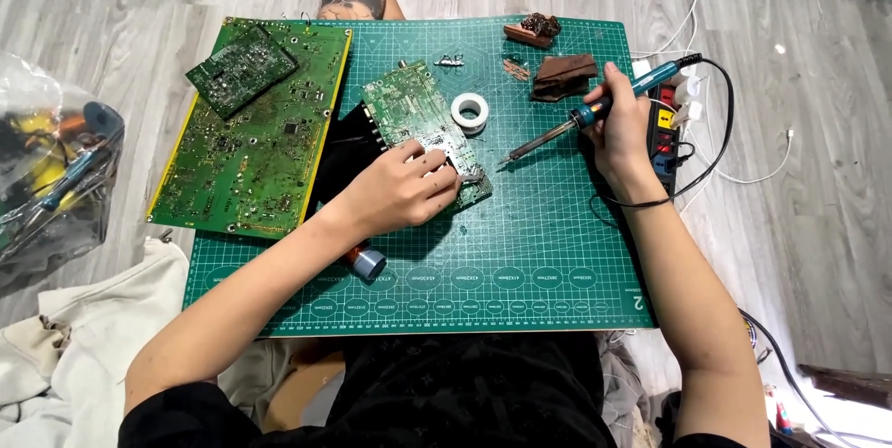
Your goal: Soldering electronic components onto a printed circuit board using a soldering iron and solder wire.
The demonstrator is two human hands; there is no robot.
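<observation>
Head view: left hand pressing flat, grasping nothing, on small green circuit board at frame centre. Right hand clenched around blue-handled metal soldering iron, tip just beside that board, above green cutting mat.

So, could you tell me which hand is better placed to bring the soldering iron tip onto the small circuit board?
The right hand: it grips the soldering iron, tip aimed at the small circuit board. The left hand lies flat on that board, steadying it.

Left hand presses circuit board; right hand holds soldering iron (tip lifted)
</observation>
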